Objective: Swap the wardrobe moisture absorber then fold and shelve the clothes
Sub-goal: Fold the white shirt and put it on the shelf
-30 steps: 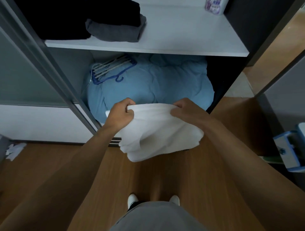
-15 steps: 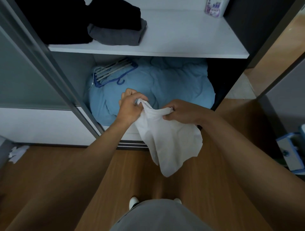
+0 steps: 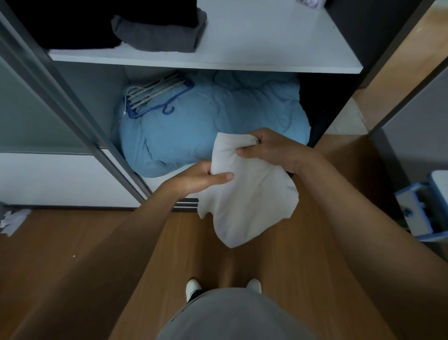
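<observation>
Two hands: left hand [image 3: 197,179], right hand [image 3: 274,151]. One cloth [image 3: 247,201]. One shelf [image 3: 266,48], far, bearing two folded garments: a black pile [image 3: 84,24] and a grey pile [image 3: 157,34]. One duvet [image 3: 218,116]. One hanger bundle [image 3: 155,94], count unclear. Two shoes [image 3: 192,286], near. One blue-white object [image 3: 417,211], right.

Nothing legible here tbh. The purple-white tub [image 3: 309,3] at the far right of the white shelf [image 3: 266,48] has a printed label, but it's cut off by the top edge & too blurry to read. The blue-and-white box [image 3: 412,213] at the right has a small dark mark, can't make that out either.
</observation>
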Demonstrator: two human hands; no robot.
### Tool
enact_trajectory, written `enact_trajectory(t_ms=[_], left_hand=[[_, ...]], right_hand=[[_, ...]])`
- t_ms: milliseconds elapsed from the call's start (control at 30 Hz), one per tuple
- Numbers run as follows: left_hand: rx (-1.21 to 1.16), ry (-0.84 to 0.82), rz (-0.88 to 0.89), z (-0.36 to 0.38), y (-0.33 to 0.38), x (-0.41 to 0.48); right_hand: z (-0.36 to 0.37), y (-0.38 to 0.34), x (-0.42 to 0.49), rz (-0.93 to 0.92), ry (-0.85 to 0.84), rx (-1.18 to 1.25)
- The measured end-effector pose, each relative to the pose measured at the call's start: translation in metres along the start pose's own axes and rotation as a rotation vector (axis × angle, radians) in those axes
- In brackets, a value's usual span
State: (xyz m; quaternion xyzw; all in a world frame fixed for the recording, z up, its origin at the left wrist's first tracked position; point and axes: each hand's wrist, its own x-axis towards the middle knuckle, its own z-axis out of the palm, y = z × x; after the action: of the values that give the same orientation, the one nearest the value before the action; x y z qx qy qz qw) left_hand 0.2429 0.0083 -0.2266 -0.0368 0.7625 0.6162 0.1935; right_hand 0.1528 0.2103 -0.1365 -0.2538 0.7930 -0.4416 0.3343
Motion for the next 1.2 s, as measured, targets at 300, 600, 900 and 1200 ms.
enact_trajectory(t_ms=[300, 600, 900, 1200], left_hand=[[-0.361, 0.031, -0.064, 0.006, -0.009, -0.004], [-0.523, 0.271, -0.127, 0.006, 0.013, 0.003], [-0.388, 0.373, -0.178, -0.006, 0.016, 0.005], [-0.775, 0.251, -0.338, -0.017, 0.02, -0.001]], right_hand=[[-0.024, 0.021, 0.008, 0.018, 0.323, 0.685], [0.048, 0.09, -0.01, 0.51, 0.332, 0.733], [0.032, 0.082, -0.008, 0.394, 0.526, 0.65], [0.043, 0.091, -0.016, 0.022, 0.191, 0.912]])
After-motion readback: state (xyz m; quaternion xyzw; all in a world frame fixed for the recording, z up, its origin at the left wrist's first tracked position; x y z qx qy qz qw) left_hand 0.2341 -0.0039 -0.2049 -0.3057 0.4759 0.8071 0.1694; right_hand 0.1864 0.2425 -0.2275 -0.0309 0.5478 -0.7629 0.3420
